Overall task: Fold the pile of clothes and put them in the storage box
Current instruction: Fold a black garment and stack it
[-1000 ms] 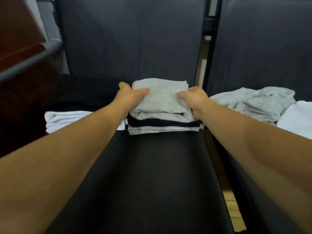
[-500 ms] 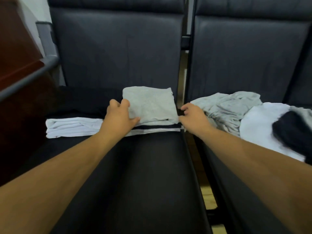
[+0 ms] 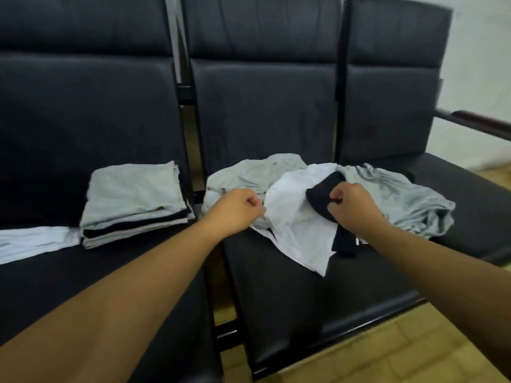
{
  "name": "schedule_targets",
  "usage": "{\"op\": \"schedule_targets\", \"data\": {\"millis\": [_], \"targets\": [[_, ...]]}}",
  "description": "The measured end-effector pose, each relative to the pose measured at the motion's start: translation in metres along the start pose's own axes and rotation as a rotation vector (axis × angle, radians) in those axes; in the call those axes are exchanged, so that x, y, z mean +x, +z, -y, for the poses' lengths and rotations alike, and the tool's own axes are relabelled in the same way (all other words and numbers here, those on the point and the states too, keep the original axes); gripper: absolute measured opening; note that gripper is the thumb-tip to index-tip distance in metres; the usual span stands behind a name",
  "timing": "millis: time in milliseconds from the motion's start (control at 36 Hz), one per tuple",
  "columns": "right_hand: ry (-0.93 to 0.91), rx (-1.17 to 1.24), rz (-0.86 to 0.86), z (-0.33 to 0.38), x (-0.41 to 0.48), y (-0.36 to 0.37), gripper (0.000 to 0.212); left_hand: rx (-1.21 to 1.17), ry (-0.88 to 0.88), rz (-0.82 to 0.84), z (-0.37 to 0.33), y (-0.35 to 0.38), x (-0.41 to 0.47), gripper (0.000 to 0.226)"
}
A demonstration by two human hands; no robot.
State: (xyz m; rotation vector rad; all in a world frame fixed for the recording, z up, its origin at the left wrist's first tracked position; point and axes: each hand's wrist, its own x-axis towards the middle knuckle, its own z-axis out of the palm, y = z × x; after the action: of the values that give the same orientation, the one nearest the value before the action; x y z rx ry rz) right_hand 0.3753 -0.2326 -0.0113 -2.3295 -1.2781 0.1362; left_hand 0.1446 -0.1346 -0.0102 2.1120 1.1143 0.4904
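Observation:
A stack of folded clothes (image 3: pixel 132 194), grey on top with a black layer below, lies on the left seat. On the middle seat lies an unfolded pile: a white garment (image 3: pixel 293 225), a black garment (image 3: pixel 320 194) and grey garments (image 3: pixel 401 197). My left hand (image 3: pixel 237 210) is closed at the white garment's left edge, pinching its cloth. My right hand (image 3: pixel 351 207) is closed on the black garment on top of the pile. No storage box is in view.
A folded white garment (image 3: pixel 30 243) lies left of the stack. The row of black padded seats (image 3: pixel 290 294) has gaps between seats and a wooden armrest (image 3: pixel 475 123) at the far right. A tiled floor (image 3: pixel 414 352) shows below.
Both hands left the folded stack and moved right to the unfolded pile, where they closed on cloth. The view swung right.

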Motion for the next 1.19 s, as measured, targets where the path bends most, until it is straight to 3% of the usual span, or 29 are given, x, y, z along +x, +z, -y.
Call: {"op": "schedule_targets", "data": {"millis": [111, 222, 361, 444, 556, 611, 694, 750, 861, 1000, 1056, 1139, 1194], "targets": [[0.153, -0.065, 0.075, -0.045, 0.013, -0.004, 0.042, -0.035, 0.010, 0.049, -0.025, 0.046, 0.023, 0.015], [0.161, -0.105, 0.233, -0.065, 0.025, 0.009, 0.063, -0.118, -0.058, 0.060, -0.044, 0.088, 0.047, 0.012], [0.069, -0.088, 0.235, -0.071, 0.032, 0.032, 0.019, -0.363, -0.272, 0.115, -0.064, 0.136, 0.069, 0.023], [0.097, 0.006, 0.182, -0.076, 0.036, 0.036, 0.031, -0.540, -0.408, 0.107, -0.067, 0.153, 0.076, 0.032], [0.061, 0.212, 0.159, -0.074, 0.033, 0.032, 0.016, -0.413, -0.376, 0.104, -0.069, 0.158, 0.080, 0.038], [0.053, 0.284, 0.181, -0.071, 0.028, 0.029, 0.015, -0.423, -0.359, 0.102, -0.074, 0.158, 0.084, 0.027], [0.120, 0.466, 0.133, -0.074, 0.025, 0.031, 0.014, -0.499, -0.352, 0.047, -0.084, 0.151, 0.083, 0.030], [0.179, 0.573, 0.093, -0.079, 0.026, 0.030, 0.008, -0.692, -0.319, 0.014, -0.086, 0.144, 0.080, 0.034], [0.144, 0.618, 0.140, -0.085, 0.017, 0.020, 0.068, -1.277, -0.182, 0.077, -0.096, 0.107, 0.053, 0.022], [0.069, 0.614, 0.032, -0.069, 0.000, 0.008, 0.080, -1.285, -0.038, 0.045, -0.101, 0.048, 0.029, 0.026], [0.024, 0.646, 0.028, -0.055, -0.004, 0.002, 0.072, -1.278, 0.000, 0.043, -0.101, 0.028, 0.015, 0.028], [-0.030, 0.510, 0.088, -0.030, -0.015, -0.006, 0.031, -1.277, 0.025, 0.047, -0.096, 0.003, -0.006, 0.012], [-0.058, 0.412, 0.076, -0.011, -0.024, -0.011, 0.010, -1.258, 0.028, 0.032, -0.095, -0.013, -0.022, 0.013]]}}
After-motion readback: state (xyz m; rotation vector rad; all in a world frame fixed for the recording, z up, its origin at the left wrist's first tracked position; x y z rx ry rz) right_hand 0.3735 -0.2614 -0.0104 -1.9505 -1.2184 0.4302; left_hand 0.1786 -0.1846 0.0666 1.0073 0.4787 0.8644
